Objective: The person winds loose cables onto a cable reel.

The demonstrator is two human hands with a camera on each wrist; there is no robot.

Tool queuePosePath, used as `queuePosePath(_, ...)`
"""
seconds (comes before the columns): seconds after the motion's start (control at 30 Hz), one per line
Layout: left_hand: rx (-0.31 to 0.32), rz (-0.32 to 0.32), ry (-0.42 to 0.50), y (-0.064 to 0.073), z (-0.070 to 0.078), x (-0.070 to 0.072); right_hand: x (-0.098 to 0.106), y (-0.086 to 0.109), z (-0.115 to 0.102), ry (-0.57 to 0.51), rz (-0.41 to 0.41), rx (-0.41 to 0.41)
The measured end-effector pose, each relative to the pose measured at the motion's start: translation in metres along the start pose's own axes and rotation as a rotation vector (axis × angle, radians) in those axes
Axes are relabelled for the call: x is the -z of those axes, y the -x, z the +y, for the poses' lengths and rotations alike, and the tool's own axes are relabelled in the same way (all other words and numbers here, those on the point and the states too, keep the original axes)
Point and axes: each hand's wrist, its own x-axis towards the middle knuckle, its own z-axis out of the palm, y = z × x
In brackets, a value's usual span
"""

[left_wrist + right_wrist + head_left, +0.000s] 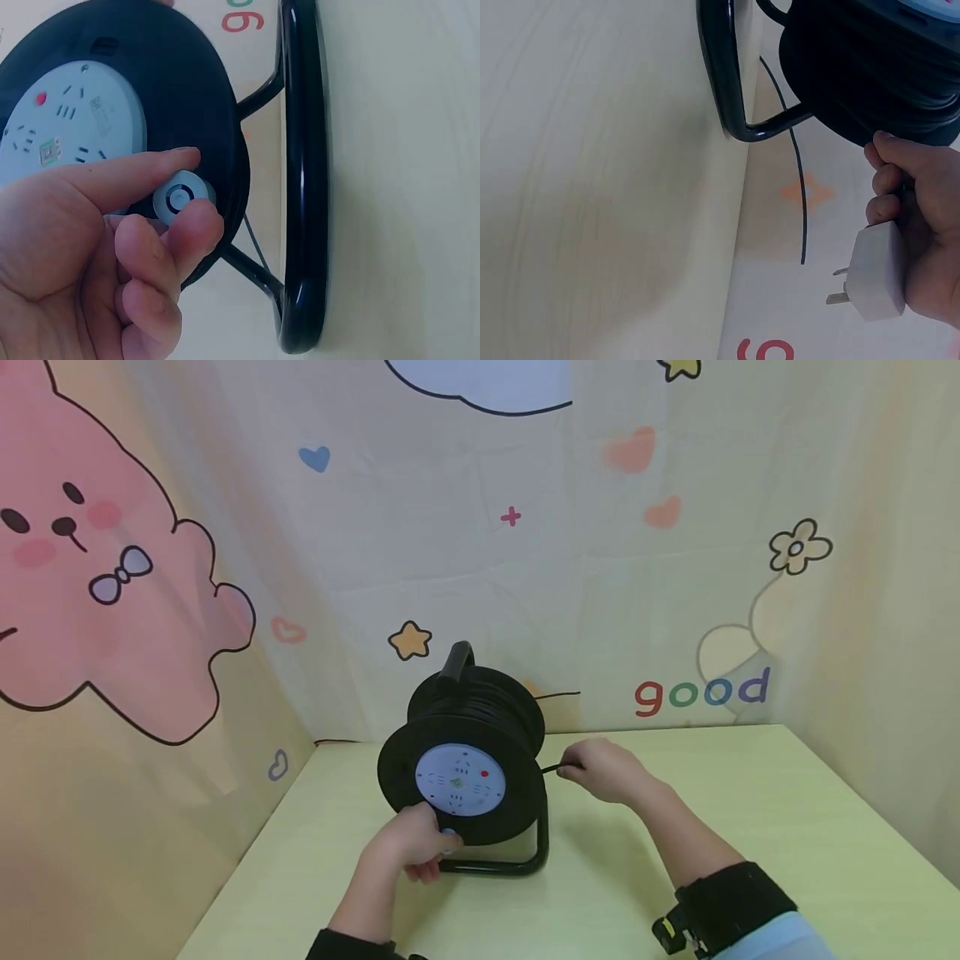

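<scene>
A black cable reel (522,781) stands on the table, its round pale socket panel (461,780) facing me, with a red button on it. My left hand (417,839) is at the lower front of the reel. In the left wrist view its thumb and fingers pinch a pale round knob (180,198) on the reel's disc. To the right of the reel, my right hand (604,770) grips the black cable (551,768) that runs to the reel. Below that fist, in the right wrist view, hangs a white plug (877,271) with metal prongs.
A black tubular stand (495,867) holds up the reel, and a carrying handle (457,662) rises at its top. The pale table (750,810) ends at a printed curtain (480,560) behind. Dark lines show along the curtain on both sides of the reel.
</scene>
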Motion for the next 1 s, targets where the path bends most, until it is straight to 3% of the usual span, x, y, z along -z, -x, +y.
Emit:
queuePosePath(0.27,0.006,-0.010,0.006,0.000,-0.004,0.003,0.008,0.011,0.001,0.127,-0.151,-0.087)
queuePosePath(0.33,0.008,-0.013,0.011,0.001,-0.004,0.004,0.013,0.017,0.005,0.079,-0.200,-0.091)
queuePosePath(0.43,0.010,-0.015,0.015,0.002,-0.006,0.007,0.023,0.024,0.013,-0.075,-0.229,-0.085)
queuePosePath(0.53,0.012,-0.007,0.019,0.003,-0.007,0.010,0.031,0.030,0.024,-0.209,-0.212,-0.037)
queuePosePath(0.63,0.008,0.001,0.025,0.003,-0.009,0.013,0.034,0.035,0.034,-0.276,-0.155,0.025)
queuePosePath(0.8,0.008,-0.007,0.031,0.003,-0.009,0.013,0.030,0.041,0.044,-0.389,-0.060,0.036)
queuePosePath(1.0,0.010,-0.004,0.018,0.003,-0.008,0.014,0.030,0.041,0.047,-0.253,0.060,0.042)
